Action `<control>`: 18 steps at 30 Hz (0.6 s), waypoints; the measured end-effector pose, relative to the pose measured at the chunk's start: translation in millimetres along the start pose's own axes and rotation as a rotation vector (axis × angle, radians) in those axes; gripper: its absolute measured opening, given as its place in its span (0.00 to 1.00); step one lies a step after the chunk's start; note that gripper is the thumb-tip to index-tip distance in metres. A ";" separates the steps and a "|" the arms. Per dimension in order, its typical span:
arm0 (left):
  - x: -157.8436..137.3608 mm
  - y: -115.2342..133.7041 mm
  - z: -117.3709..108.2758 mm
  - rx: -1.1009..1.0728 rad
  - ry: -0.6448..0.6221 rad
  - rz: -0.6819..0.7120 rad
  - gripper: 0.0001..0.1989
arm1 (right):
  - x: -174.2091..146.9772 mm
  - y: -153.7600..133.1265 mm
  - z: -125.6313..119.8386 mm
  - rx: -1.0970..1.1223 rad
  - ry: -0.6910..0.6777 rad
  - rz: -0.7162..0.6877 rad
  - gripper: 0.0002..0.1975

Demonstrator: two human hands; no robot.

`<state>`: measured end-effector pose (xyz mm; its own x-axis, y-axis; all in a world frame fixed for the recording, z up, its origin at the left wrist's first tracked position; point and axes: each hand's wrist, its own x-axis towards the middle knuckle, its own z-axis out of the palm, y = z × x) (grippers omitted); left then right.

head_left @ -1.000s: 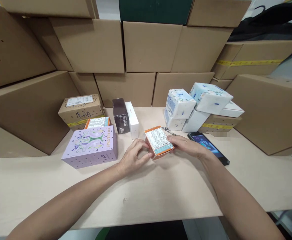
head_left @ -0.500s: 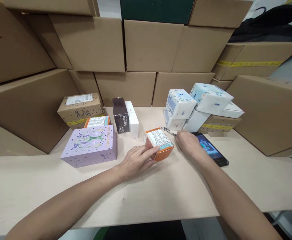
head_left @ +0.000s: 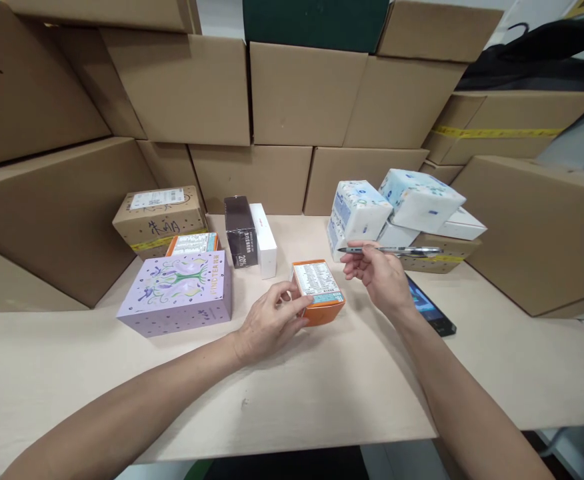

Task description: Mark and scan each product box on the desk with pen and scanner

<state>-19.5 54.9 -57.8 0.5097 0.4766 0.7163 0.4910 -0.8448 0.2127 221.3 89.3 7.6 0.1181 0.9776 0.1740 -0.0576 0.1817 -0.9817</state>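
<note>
1. Cardboard boxes (head_left: 307, 93) are stacked like a wall behind and beside a pale surface (head_left: 292, 393).
2. On the surface, near its middle, sits an orange box (head_left: 319, 283) with a white printed label on top.
3. Half-curled, the left hand (head_left: 273, 317) touches the left side and near edge of the orange box; whether it grips firmly, I cannot tell.
4. Just right of that box and raised off the surface, the right hand (head_left: 378, 279) pinches a silver pen (head_left: 405, 252) between thumb and fingers. Held roughly level, the pen points its tip left.
5. Partly hidden by the right forearm lies a phone (head_left: 438, 317), its screen lit.
6. Behind the right hand are white packs (head_left: 362, 207) with blue print, some stacked.
7. Left of the left hand stands a purple box (head_left: 177, 293); farther back, side by side, are a dark box (head_left: 241, 230) and a slim white box (head_left: 265, 240).
</note>
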 end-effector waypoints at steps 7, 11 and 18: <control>3.7 2.3 0.9 0.010 -0.053 0.054 0.19 | -8.9 -0.5 24.3 -0.179 -0.094 -0.059 0.13; 3.5 2.9 0.8 0.016 -0.060 0.040 0.19 | -10.1 3.0 32.3 -0.405 -0.066 -0.133 0.10; 2.8 2.7 1.9 0.022 -0.063 0.023 0.19 | -9.7 3.7 31.8 -0.445 -0.103 -0.138 0.10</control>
<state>-15.5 54.4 -56.4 0.5642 0.4724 0.6771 0.4935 -0.8505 0.1820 188.4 83.8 4.8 -0.0055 0.9570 0.2899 0.3848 0.2696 -0.8827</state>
